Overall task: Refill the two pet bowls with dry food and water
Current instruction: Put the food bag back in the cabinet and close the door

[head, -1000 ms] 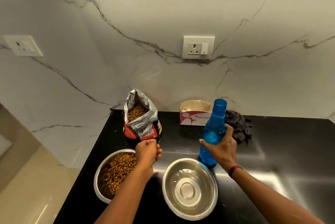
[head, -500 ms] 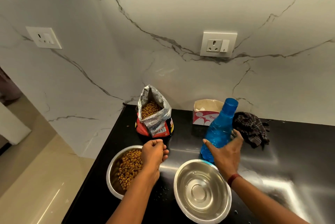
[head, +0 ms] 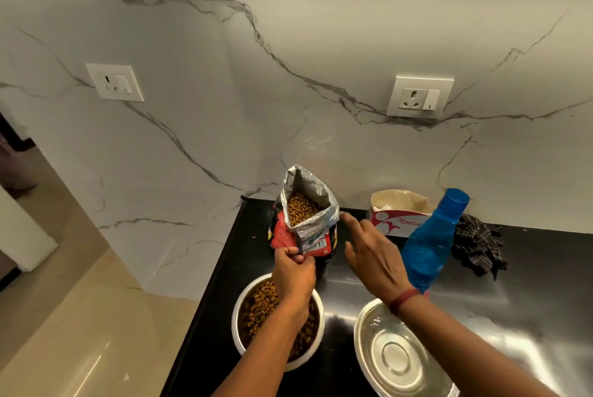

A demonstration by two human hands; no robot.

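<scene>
Head view, looking down, close over countertop (head: 529,268).

The left forearm (head: 272,342) comes up from 6 o'clock and points toward 1 o'clock. The left hand (head: 293,273) is back-up, its fingers (head: 285,250) curled in and pinching the lower edge of the food bag (head: 316,226). The right forearm (head: 465,348) enters from 5 o'clock and runs toward 10 o'clock. The right hand (head: 375,258) is at 3 o'clock of the left and apart from it, palm down, its fingers straight, spread and reaching toward 11 o'clock, holding nothing.
</scene>
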